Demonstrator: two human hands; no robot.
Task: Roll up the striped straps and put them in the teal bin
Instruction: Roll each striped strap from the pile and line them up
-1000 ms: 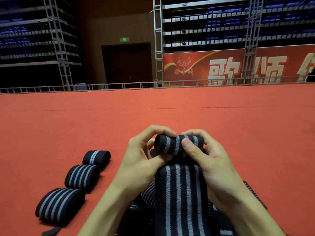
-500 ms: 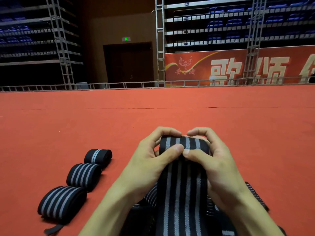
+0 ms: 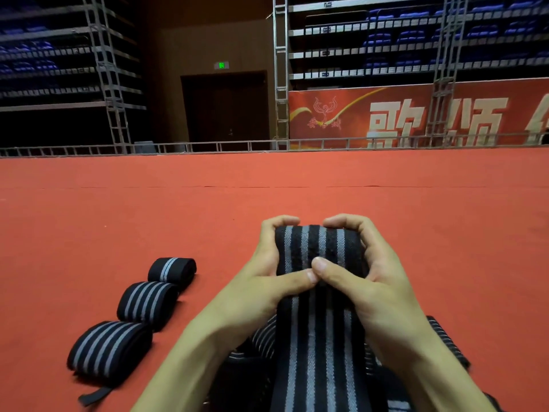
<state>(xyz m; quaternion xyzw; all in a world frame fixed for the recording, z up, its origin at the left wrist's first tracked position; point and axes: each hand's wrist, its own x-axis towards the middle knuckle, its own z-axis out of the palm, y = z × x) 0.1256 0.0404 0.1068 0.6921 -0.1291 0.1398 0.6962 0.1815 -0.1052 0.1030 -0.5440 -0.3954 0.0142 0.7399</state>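
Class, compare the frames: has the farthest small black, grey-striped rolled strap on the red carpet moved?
No. The small rolled strap lies where it did: same gap below the carpet seam, just beyond the middle roll.

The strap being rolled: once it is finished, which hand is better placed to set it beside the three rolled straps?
Probably the left hand. The three rolled straps lie on its side; the right hand would have to cross over. Both hands now grip the strap.

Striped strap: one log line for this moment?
rolling | left hand, right hand grip striped strap | three rolled straps beside | bin unseen
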